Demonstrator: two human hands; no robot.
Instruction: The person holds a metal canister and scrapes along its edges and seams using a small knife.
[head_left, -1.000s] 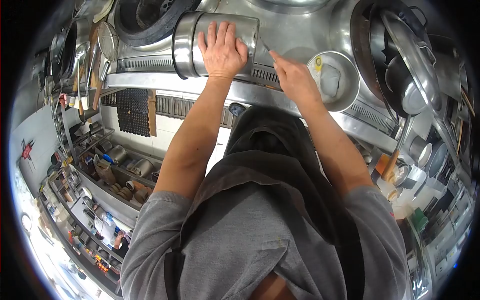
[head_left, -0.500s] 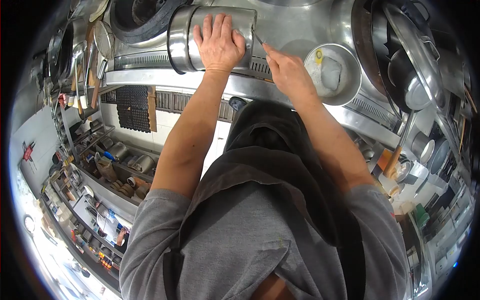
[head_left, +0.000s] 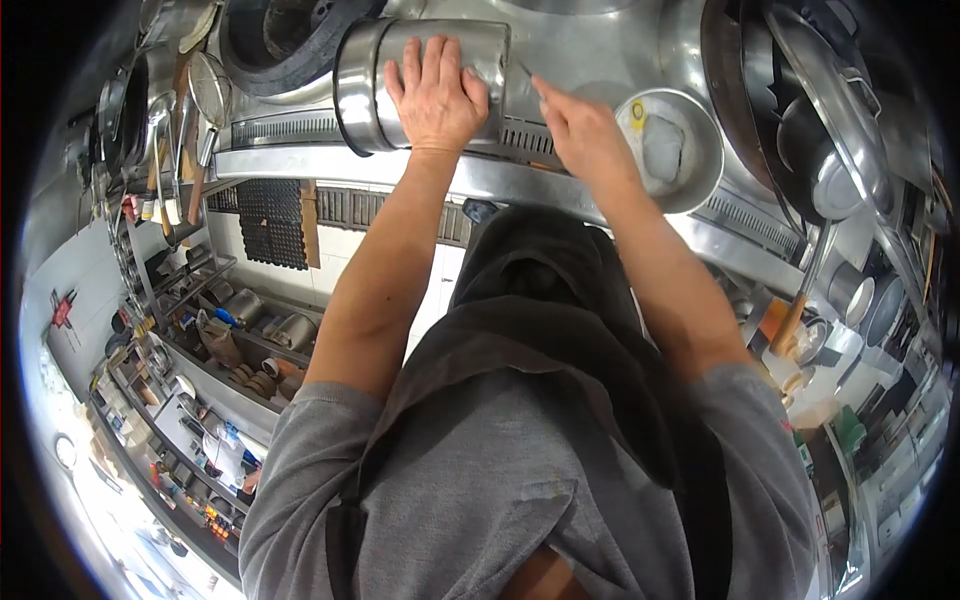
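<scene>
A cylindrical stainless steel pot [head_left: 490,45] lies on its side on the metal counter, its right end facing my right hand. My left hand [head_left: 437,100] rests flat on the pot's curved wall, fingers spread. My right hand [head_left: 592,138] is closed around a thin dark tool [head_left: 526,71] whose kind I cannot make out. The tool's tip points at the pot's right end, a small gap away. Beside my right hand stands a round metal bowl [head_left: 712,165] with a pale grey piece [head_left: 662,148] and a small yellow ring-shaped thing [head_left: 637,114] inside.
A dark burner ring [head_left: 255,70] lies behind the pot to the left. Strainers and ladles hang at the left, including a mesh strainer [head_left: 209,90]. Woks and a large lid [head_left: 835,110] crowd the right side. A slotted grate [head_left: 285,128] runs along the counter's front.
My right hand and the tool have moved a little right, away from the pot's end. The pot has shifted slightly left, my left hand still on it.
</scene>
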